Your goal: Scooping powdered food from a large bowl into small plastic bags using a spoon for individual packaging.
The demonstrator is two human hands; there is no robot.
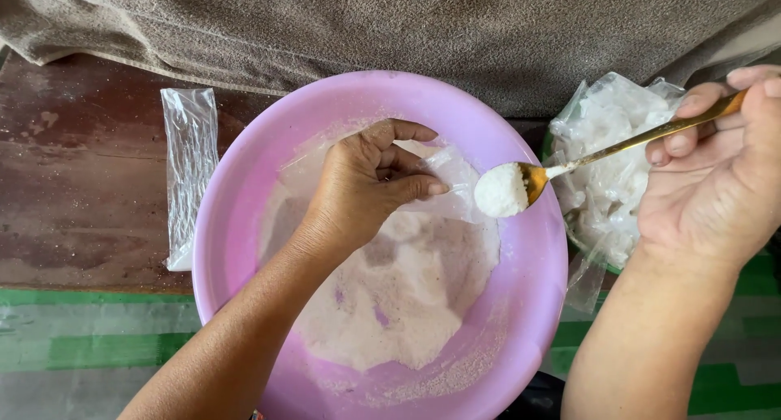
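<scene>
A large pink plastic basin (244,176) holds a layer of white powder (407,298). Over it, my left hand (366,184) pinches a small clear plastic bag (451,180), holding its mouth toward the right. My right hand (716,176) grips the handle of a gold-coloured spoon (618,147). The spoon's bowl carries a heap of white powder (500,191) right at the bag's mouth, above the basin's right side.
A pile of filled clear bags (606,156) lies to the right of the basin. A stack of flat empty clear bags (189,172) rests on the dark wooden surface at left. Brown cloth (407,30) runs along the back, and green-striped matting (81,339) lies in front.
</scene>
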